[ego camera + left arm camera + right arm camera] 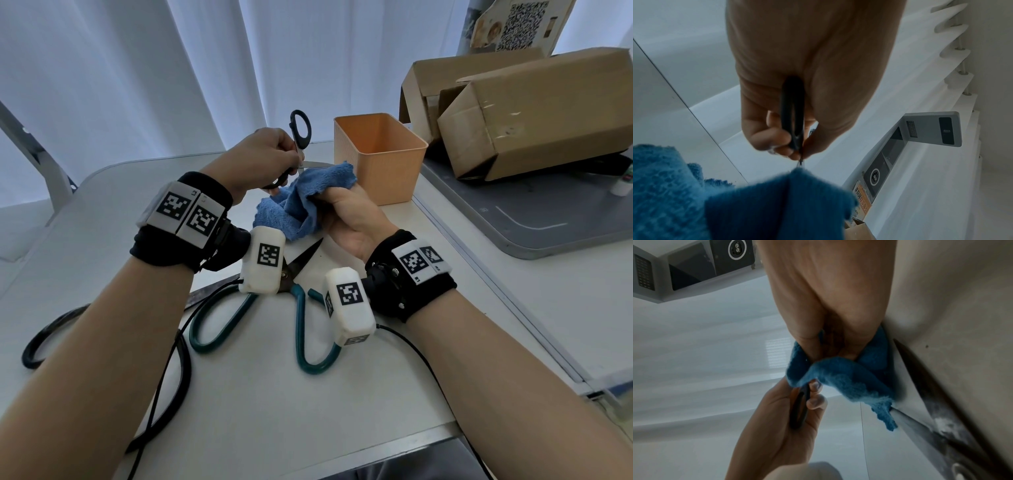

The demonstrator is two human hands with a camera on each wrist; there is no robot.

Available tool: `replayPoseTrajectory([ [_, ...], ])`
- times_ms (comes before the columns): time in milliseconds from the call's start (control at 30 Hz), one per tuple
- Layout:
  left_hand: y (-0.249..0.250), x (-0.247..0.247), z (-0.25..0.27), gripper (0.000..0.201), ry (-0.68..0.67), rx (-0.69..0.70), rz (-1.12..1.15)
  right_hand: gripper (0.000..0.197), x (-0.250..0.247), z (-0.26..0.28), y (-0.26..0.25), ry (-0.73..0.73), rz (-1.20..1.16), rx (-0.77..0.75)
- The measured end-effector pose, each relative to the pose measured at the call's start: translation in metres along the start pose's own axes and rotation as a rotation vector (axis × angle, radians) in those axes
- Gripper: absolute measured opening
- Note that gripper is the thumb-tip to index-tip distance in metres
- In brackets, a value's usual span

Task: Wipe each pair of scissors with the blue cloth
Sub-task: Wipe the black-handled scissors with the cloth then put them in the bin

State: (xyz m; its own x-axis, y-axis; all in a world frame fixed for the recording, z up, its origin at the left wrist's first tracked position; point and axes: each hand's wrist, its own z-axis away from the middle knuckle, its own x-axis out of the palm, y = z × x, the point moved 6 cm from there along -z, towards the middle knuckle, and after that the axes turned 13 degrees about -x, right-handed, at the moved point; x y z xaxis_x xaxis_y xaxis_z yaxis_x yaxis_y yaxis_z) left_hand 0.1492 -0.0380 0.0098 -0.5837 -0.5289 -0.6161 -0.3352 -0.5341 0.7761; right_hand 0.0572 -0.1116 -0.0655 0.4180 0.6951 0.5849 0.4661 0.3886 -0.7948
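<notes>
— Scissors (pixel 298 137), black-handled: where?
— My left hand (pixel 260 161) curls round their handles, above the tabletop (pixel 342 394).
— And your right hand (pixel 349 212)?
— It bunches the blue cloth (pixel 301 202) against their blades.

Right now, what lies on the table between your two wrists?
The green-handled scissors lie open on the white table between the wrists, below the blue cloth. The head view shows it.

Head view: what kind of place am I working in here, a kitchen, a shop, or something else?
Most likely an office or makeshift workroom, not a kitchen: a plain white folding table in front of white curtains, opened cardboard boxes piled on a second table, and an orange plastic bin.
</notes>
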Motion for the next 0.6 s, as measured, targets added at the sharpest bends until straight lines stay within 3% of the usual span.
replayPoseTrajectory([
  [600,-0.0002,-0.0024,0.0,0.009,0.027,0.003,0.001,0.023,0.002,0.0027,-0.0004,-0.011,0.022,0.014],
])
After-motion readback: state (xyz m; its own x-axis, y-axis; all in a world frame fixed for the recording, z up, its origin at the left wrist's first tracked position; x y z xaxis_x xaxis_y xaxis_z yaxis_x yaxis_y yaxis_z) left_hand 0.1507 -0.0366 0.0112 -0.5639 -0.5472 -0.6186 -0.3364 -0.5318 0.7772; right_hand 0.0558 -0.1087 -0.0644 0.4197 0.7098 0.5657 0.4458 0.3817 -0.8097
